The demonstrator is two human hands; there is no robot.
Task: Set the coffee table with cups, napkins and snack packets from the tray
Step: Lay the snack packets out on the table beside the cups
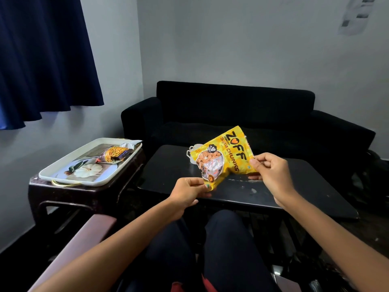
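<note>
A yellow snack packet [226,154] hangs tilted in the air over the black coffee table [305,192]. My left hand [187,192] pinches its lower corner and my right hand [269,171] grips its right edge. Behind the packet, a white cup [192,153] stands on the table, mostly hidden. To the left, the white tray [63,167] rests on a dark stool and carries an orange-and-silver snack packet [114,154] near its far end.
A black sofa [242,108] stands right behind the coffee table. The dark stool [84,192] sits at the table's left side. A brown armrest [84,243] runs beside my left arm. Dark blue curtains hang at the upper left.
</note>
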